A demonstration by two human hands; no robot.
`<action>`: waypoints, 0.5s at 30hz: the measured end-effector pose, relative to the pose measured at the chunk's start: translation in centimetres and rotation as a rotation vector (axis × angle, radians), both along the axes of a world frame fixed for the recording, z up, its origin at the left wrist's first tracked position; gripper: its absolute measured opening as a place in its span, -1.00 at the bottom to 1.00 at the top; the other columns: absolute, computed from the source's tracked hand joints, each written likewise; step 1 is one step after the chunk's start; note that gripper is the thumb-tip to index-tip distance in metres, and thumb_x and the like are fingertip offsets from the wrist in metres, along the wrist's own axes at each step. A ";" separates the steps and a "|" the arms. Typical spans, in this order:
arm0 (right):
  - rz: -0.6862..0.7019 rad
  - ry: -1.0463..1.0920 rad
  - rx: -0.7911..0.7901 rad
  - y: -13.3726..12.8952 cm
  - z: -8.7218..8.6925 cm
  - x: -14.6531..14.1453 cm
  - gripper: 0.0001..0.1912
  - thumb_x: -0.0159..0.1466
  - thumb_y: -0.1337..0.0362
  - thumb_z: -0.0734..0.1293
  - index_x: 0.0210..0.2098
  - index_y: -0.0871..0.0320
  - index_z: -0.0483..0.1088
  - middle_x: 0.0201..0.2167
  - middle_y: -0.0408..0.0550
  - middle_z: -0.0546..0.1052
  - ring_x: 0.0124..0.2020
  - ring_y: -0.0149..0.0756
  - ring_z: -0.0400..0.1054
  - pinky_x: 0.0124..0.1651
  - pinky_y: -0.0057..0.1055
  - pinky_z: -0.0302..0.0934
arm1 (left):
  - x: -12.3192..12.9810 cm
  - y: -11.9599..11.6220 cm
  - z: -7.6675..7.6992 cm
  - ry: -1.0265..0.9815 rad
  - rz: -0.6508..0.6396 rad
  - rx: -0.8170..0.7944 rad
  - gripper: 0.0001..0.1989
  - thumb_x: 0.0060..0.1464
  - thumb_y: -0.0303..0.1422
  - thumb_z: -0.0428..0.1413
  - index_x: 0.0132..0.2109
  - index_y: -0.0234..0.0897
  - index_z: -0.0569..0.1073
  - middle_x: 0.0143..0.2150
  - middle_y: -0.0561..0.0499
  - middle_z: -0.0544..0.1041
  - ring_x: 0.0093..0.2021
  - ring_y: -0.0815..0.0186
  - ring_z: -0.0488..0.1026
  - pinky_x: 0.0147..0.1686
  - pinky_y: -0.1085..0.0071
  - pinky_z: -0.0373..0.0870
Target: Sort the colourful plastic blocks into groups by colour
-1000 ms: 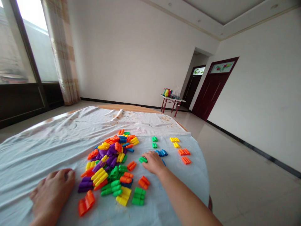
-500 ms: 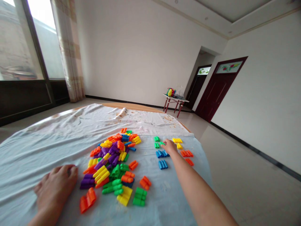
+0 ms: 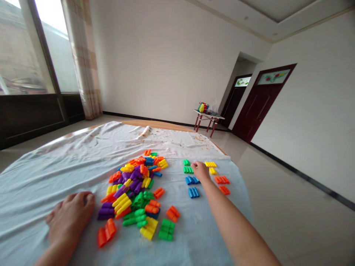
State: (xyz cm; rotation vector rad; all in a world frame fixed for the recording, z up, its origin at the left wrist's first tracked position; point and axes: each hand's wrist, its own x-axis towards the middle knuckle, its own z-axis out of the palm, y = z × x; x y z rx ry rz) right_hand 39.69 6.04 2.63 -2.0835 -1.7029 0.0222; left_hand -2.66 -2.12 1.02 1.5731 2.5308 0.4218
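My left hand (image 3: 70, 218) rests on the pale blue cloth left of a mixed pile, its fingers loosely bent and nothing visible in them. The pile holds purple pieces (image 3: 106, 211), yellow pieces (image 3: 122, 204), green pieces (image 3: 166, 229) and orange pieces (image 3: 106, 232). My right hand (image 3: 200, 171) is beside a row of green pieces (image 3: 188, 170); its fingertips are bent inward, and whether they hold anything is too small to tell. Nearer me lie blue pieces (image 3: 193, 192). Beyond the hand, to the right, are separate yellow pieces (image 3: 210, 164) and orange pieces (image 3: 222, 180).
A white cloth (image 3: 172, 142) covers the far part of the round table (image 3: 158, 123). A small side table (image 3: 209, 115) with a colourful bag (image 3: 203, 107) stands by the back wall. Dark red door (image 3: 259, 107) at right; curtain (image 3: 83, 59) at left.
The green piece at my right fingertips now lies in line with the near green row, and the fingertips have drawn slightly up from it. The whole view has shifted slightly.
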 end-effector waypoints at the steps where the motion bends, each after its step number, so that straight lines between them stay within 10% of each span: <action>1: 0.034 0.012 0.032 -0.8 0.3 -0.5 -0.73 0.31 0.22 0.16 -0.23 0.13 0.47 -0.20 -0.02 0.54 -0.12 -0.30 0.37 -0.10 -0.42 0.15 | 0.0 0.0 0.0 -0.002 -0.001 0.009 -0.40 0.12 -0.09 -0.40 0.02 -0.17 0.40 0.13 -0.17 0.33 0.14 -0.07 0.19 0.05 0.03 0.11; 8: 0.662 0.341 0.099 -8.5 0.1 -7.0 -0.83 0.22 0.27 0.28 -0.24 0.15 0.48 -0.33 -0.07 0.54 -0.35 -0.37 0.37 -0.22 -0.45 0.24 | 0.3 -0.1 0.0 0.000 -0.016 0.051 -0.43 0.13 -0.12 -0.36 0.00 -0.21 0.43 0.10 -0.22 0.35 0.12 -0.08 0.21 0.03 0.03 0.13; 15: 0.742 0.277 -0.110 -11.4 0.5 -8.0 -0.66 0.10 0.16 0.41 -0.16 0.16 0.46 -0.27 -0.04 0.50 -0.28 -0.31 0.33 -0.17 -0.38 0.22 | 0.6 -0.3 0.0 -0.003 -0.012 0.051 -0.42 0.14 -0.12 -0.38 0.00 -0.22 0.42 0.10 -0.23 0.34 0.12 -0.08 0.19 0.04 0.02 0.12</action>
